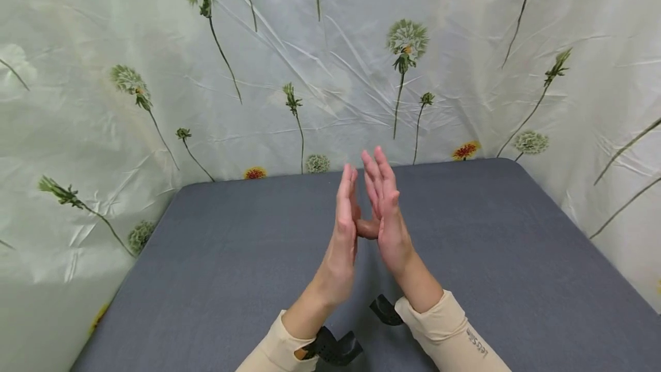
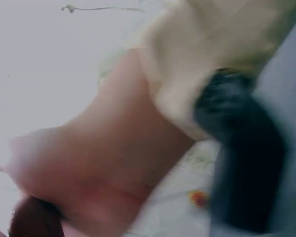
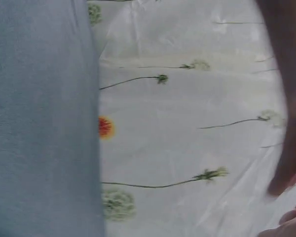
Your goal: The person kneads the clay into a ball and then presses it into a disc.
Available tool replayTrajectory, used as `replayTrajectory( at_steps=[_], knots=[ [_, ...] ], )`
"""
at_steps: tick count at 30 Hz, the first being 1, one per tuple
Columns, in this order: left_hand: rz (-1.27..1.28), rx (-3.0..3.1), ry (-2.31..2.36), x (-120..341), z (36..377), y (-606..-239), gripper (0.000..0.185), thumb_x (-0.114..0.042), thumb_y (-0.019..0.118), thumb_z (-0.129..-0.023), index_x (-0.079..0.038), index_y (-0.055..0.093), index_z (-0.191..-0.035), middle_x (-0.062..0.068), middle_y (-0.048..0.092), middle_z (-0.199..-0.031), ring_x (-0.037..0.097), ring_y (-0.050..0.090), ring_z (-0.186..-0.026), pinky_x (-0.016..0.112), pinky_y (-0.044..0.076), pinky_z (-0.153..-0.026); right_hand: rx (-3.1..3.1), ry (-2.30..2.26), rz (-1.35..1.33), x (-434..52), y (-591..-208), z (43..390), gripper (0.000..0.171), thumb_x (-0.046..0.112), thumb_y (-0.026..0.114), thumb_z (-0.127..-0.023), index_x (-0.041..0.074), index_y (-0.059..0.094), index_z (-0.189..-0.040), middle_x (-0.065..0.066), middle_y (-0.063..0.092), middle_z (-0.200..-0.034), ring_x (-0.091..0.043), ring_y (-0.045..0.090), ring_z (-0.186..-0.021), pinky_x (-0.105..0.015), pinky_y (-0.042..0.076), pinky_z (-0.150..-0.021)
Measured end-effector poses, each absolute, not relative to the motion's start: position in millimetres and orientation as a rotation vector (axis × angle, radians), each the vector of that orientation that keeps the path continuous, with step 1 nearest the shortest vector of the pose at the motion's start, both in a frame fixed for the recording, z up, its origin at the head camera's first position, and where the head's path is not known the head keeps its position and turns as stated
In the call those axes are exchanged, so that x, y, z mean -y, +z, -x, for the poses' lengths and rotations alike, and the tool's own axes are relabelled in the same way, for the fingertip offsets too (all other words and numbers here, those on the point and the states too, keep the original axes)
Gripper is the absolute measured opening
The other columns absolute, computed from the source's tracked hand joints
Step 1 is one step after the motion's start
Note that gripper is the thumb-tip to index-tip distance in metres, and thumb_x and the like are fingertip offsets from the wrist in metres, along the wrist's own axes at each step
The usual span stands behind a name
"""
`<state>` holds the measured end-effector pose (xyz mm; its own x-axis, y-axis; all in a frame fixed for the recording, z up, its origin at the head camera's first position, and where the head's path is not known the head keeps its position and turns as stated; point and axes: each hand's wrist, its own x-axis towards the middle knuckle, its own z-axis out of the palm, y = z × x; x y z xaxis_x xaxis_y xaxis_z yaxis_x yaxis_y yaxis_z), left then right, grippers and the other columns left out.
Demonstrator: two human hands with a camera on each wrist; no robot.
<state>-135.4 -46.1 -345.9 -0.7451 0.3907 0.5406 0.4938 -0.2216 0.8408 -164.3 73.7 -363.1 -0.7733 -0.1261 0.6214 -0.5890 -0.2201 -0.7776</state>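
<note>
In the head view my left hand [image 1: 343,234] and right hand [image 1: 389,217] are raised over the table, palms facing each other, fingers straight and pointing away. Between the palms sits a smooth, rounded brown piece [image 1: 368,229] that looks like soft clay or dough. Both palms touch it, and its ends are hidden behind them. The left wrist view has the blurred left hand [image 2: 84,173] with a dark brown lump [image 2: 37,219] against it at the bottom left. Only part of a hand [image 3: 291,222] shows at the right wrist view's lower right.
A dark grey padded table [image 1: 232,263] lies under both hands. Behind and beside it hangs a pale curtain [image 1: 335,73] printed with dandelions. Black bent mounts [image 1: 338,349] stick out from the cream sleeves [image 1: 439,326] at the wrists.
</note>
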Motion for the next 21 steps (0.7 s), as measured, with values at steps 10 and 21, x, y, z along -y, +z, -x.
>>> replayTrajectory(
  at_steps=[10,21],
  knots=[
    [0.839,1.774,-2.263,69.7,156.2,-343.7,0.098,-0.084,0.018,-0.103,-0.022,-0.012,-0.173,-0.002,0.023,-0.177,0.007,0.043,-0.153,0.035,0.031,-0.129,1.755,1.972,-1.135,-39.4,-357.3,143.4,0.083,0.066,0.015,-0.112,0.012,0.004,-0.174,-0.016,0.011,-0.181,-0.028,0.018,-0.167,-0.026,0.023,-0.132],
    [1.042,1.863,-2.335,45.3,146.5,-357.5,0.092,-0.076,0.012,-0.108,-0.018,-0.020,-0.171,0.008,0.000,-0.182,0.027,-0.007,-0.170,0.057,0.014,-0.135,1.755,1.857,-0.956,-73.5,-344.8,151.1,0.090,0.074,0.019,-0.109,0.012,0.009,-0.174,-0.011,0.019,-0.181,-0.027,0.014,-0.169,-0.066,0.010,-0.133]
  ],
)
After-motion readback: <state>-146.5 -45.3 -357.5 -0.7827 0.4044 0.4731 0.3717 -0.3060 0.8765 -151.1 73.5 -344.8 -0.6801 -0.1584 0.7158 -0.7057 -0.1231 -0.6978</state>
